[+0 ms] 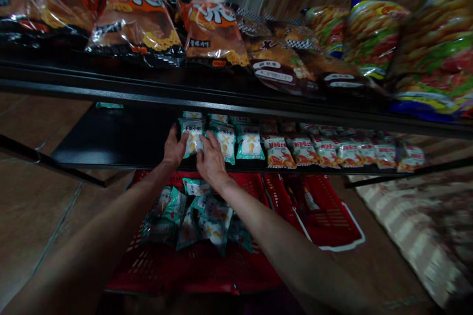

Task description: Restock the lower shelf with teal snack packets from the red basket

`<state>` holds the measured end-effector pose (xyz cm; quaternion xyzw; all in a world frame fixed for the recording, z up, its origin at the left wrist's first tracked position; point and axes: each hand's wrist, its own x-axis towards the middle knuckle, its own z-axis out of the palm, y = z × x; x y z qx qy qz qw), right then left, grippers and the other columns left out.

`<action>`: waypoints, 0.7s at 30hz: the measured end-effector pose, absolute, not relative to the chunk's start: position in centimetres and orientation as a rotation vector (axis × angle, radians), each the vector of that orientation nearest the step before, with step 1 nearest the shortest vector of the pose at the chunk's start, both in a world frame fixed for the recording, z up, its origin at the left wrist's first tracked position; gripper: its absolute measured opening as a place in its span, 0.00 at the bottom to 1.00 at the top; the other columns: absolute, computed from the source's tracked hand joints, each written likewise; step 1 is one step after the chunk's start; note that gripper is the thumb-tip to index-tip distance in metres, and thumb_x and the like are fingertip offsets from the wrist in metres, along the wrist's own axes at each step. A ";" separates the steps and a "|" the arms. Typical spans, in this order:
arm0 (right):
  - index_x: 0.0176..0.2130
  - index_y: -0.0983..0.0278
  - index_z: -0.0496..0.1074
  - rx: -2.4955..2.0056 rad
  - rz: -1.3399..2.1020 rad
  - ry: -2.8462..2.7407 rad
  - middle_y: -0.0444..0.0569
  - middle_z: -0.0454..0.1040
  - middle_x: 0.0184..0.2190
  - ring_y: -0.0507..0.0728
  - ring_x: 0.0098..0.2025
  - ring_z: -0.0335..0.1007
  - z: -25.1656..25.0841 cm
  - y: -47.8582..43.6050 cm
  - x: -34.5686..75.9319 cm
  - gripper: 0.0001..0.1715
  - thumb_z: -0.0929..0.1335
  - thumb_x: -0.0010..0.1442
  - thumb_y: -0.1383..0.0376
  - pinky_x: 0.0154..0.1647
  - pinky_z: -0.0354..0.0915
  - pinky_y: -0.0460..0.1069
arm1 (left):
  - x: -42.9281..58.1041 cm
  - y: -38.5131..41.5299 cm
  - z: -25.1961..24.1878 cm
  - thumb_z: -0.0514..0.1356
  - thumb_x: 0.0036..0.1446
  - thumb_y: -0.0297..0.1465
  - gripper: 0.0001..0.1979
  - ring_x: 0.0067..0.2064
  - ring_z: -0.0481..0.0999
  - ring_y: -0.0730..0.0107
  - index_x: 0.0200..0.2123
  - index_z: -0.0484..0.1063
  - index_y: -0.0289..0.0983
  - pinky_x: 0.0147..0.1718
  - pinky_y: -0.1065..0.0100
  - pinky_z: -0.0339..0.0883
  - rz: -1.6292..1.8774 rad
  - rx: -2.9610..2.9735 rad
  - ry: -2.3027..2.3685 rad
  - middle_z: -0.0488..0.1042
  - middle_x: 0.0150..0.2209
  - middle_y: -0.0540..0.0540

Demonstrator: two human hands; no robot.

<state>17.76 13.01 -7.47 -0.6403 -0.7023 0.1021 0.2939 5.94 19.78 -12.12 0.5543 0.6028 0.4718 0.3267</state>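
Observation:
On the lower shelf, a small teal-and-white snack bag (pixel 192 139) stands at the left end of the front row. My left hand (pixel 175 147) is at its left edge, fingers stretched out and touching it. My right hand (pixel 212 158) lies at its right side, fingers apart, the fingertips reaching over the edge of the neighbouring teal snack bag (pixel 226 141). Both hands are open, with the first bag between them. Below, a red basket (pixel 148 270) holds several loose teal snack bags (pixel 212 221) of the same kind.
Red-and-white snack bags (pixel 279 151) continue the row rightward. One teal packet (pixel 110 105) lies at the lower shelf's far left. Overhead, the upper shelf's black edge (pixel 148 100) carries large orange bags (pixel 135 27) and yellow-green bags (pixel 432 49). A second red basket (pixel 332 226) with a white handle stands right.

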 end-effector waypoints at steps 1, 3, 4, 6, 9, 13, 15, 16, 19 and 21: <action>0.56 0.72 0.63 -1.697 0.259 -1.882 0.60 0.55 0.62 0.61 0.65 0.47 -7.8 12.6 18.0 0.27 0.59 0.56 0.72 0.65 0.49 0.56 | 5.8 19.6 -12.0 0.53 0.56 0.39 0.28 0.60 0.63 0.57 0.58 0.58 0.35 0.58 0.55 0.54 1.241 1.451 1.606 0.65 0.57 0.37; 0.55 0.72 0.64 -1.697 0.239 -1.894 0.61 0.54 0.62 0.62 0.66 0.45 -8.4 12.0 18.6 0.27 0.59 0.56 0.72 0.65 0.48 0.58 | 5.6 19.1 -11.7 0.53 0.56 0.39 0.27 0.61 0.60 0.56 0.57 0.59 0.33 0.60 0.56 0.52 1.267 1.444 1.678 0.63 0.59 0.35; 0.55 0.72 0.64 -1.703 0.234 -1.892 0.61 0.54 0.62 0.62 0.66 0.45 -8.7 11.9 19.0 0.27 0.59 0.56 0.72 0.65 0.48 0.58 | 5.6 18.8 -11.5 0.53 0.56 0.38 0.27 0.61 0.60 0.56 0.57 0.60 0.32 0.60 0.56 0.51 1.294 1.465 1.707 0.62 0.59 0.34; 0.54 0.71 0.65 -1.719 0.222 -1.871 0.61 0.55 0.62 0.61 0.65 0.45 -8.9 11.8 20.0 0.26 0.59 0.55 0.73 0.65 0.49 0.58 | 5.7 18.0 -11.0 0.52 0.57 0.37 0.24 0.60 0.60 0.57 0.55 0.61 0.32 0.59 0.56 0.52 1.372 1.525 1.740 0.63 0.58 0.34; 0.53 0.70 0.66 -1.741 0.195 -1.800 0.59 0.56 0.61 0.61 0.64 0.48 -9.0 11.8 21.5 0.26 0.59 0.55 0.73 0.64 0.50 0.58 | 6.5 16.2 -9.9 0.51 0.57 0.34 0.21 0.58 0.62 0.59 0.53 0.62 0.32 0.58 0.57 0.56 1.488 1.664 1.705 0.66 0.54 0.35; 0.53 0.70 0.66 -1.797 0.206 -1.670 0.60 0.58 0.60 0.60 0.63 0.52 -8.8 11.8 23.7 0.26 0.58 0.56 0.73 0.63 0.52 0.57 | 9.2 12.8 -8.6 0.48 0.58 0.29 0.18 0.57 0.64 0.63 0.51 0.64 0.36 0.57 0.58 0.57 1.397 1.905 1.496 0.68 0.52 0.39; 0.53 0.70 0.66 -1.828 0.223 -1.610 0.61 0.60 0.58 0.60 0.63 0.52 -8.7 11.8 24.6 0.25 0.58 0.56 0.71 0.63 0.53 0.58 | 10.8 11.3 -8.4 0.47 0.57 0.26 0.19 0.59 0.62 0.65 0.51 0.64 0.36 0.59 0.58 0.55 1.238 1.973 1.411 0.66 0.55 0.40; 0.53 0.70 0.66 -1.840 0.235 -1.586 0.61 0.61 0.58 0.60 0.62 0.53 -8.6 11.8 25.0 0.25 0.58 0.56 0.71 0.62 0.53 0.57 | 11.7 10.7 -8.4 0.47 0.57 0.26 0.19 0.60 0.61 0.64 0.52 0.64 0.36 0.60 0.58 0.55 1.160 1.987 1.377 0.64 0.56 0.39; 0.53 0.71 0.65 -1.861 0.287 -1.539 0.60 0.63 0.56 0.60 0.61 0.56 -8.3 12.0 25.9 0.25 0.59 0.56 0.69 0.61 0.55 0.56 | 13.8 9.9 -8.8 0.47 0.56 0.25 0.23 0.64 0.54 0.61 0.55 0.61 0.31 0.61 0.56 0.52 1.010 1.983 1.365 0.57 0.61 0.35; 0.54 0.72 0.64 -1.868 0.324 -1.536 0.61 0.64 0.56 0.60 0.60 0.58 -8.1 12.2 26.2 0.26 0.59 0.57 0.69 0.61 0.55 0.55 | 14.8 10.0 -9.1 0.49 0.54 0.24 0.25 0.65 0.50 0.56 0.56 0.59 0.27 0.62 0.55 0.50 0.941 1.945 1.427 0.53 0.63 0.31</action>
